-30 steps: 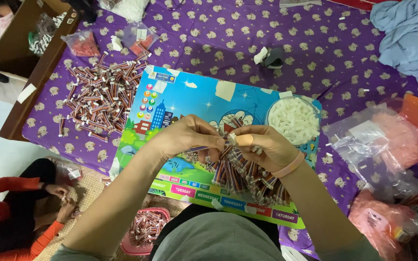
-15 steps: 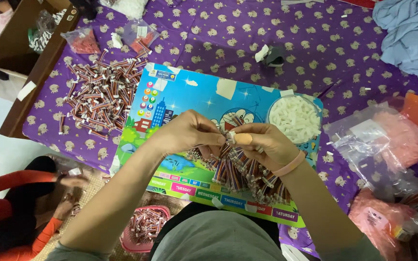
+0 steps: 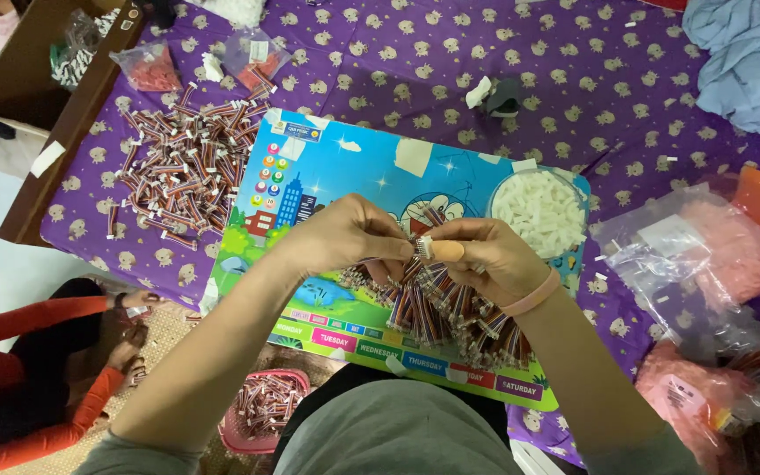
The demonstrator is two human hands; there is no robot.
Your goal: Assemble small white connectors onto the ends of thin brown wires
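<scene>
Hands, left hand (image 3: pixel 349 237) and right hand (image 3: pixel 485 255), are pinching 1 small white connector (image 3: pixel 424 247) together above the colourful board (image 3: pixel 345 176).

The cartoon-printed board (image 3: pixel 345 176) under the hands looks like glossy laminated card or plastic, with patches of matt pale tape on it. The purple patterned cloth (image 3: pixel 398 53) beneath is soft, matt fabric with light creases. The short wire harnesses (image 3: pixel 450 308) on the board have smooth plastic-coated strands and small white plastic connectors; the left hand (image 3: pixel 345 237) and right hand (image 3: pixel 485 259) pinch 1 such connector. The white connectors in the round container (image 3: pixel 543 211) look like matt plastic. The bags (image 3: pixel 688 264) at the right are clear, shiny, crinkled plastic film. The grey-blue garment (image 3: pixel 749 62) is matt cloth. The cardboard box (image 3: pixel 54 97) looks dull brown.
</scene>
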